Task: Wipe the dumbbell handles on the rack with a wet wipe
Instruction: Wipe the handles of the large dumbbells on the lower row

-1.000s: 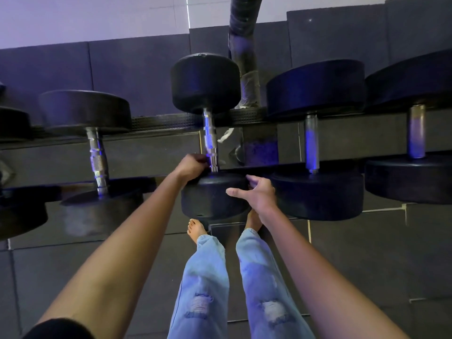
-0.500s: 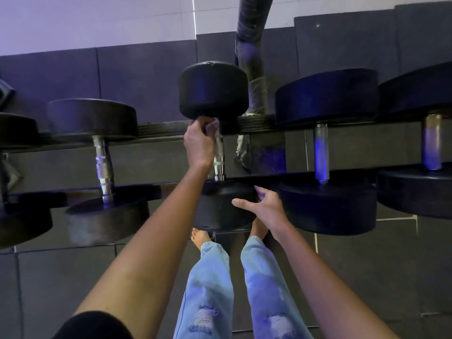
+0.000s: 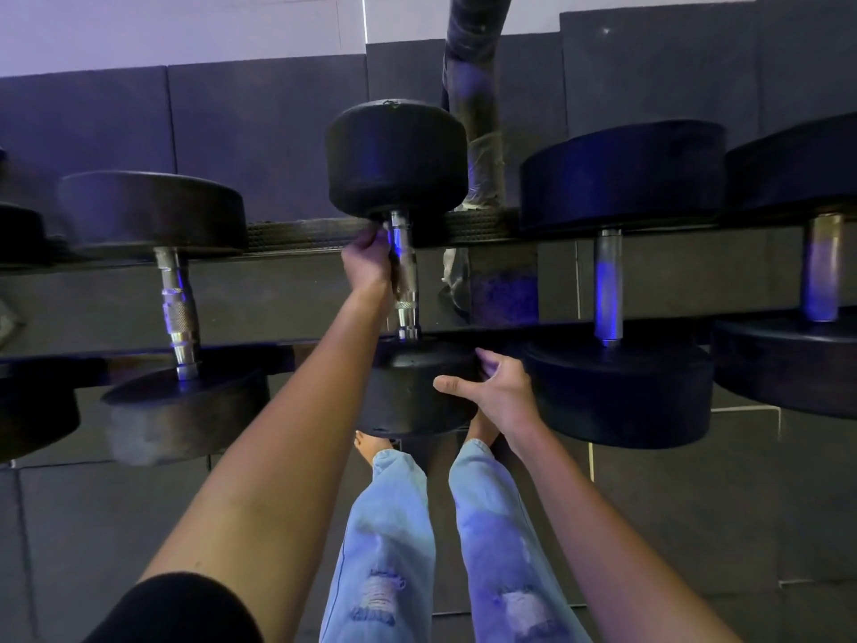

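Note:
A black dumbbell lies across the rack in the middle, its chrome handle (image 3: pixel 404 290) running from the far head (image 3: pixel 397 160) to the near head (image 3: pixel 412 387). My left hand (image 3: pixel 368 259) grips the far end of that handle, with a pale wet wipe (image 3: pixel 398 283) showing between the fingers and the steel. My right hand (image 3: pixel 494 394) rests with straight fingers against the right side of the near head, thumb stretched to the left.
More black dumbbells lie on the rack (image 3: pixel 297 234): one to the left (image 3: pixel 178 308) and two larger ones to the right (image 3: pixel 607 285), (image 3: pixel 823 271). A dark wrapped post (image 3: pixel 473 109) rises behind. My legs in light jeans (image 3: pixel 394 540) stand below on dark floor tiles.
My left hand has slid with the wipe along the handle from the near head up to the far end. My right hand has stayed on the near head.

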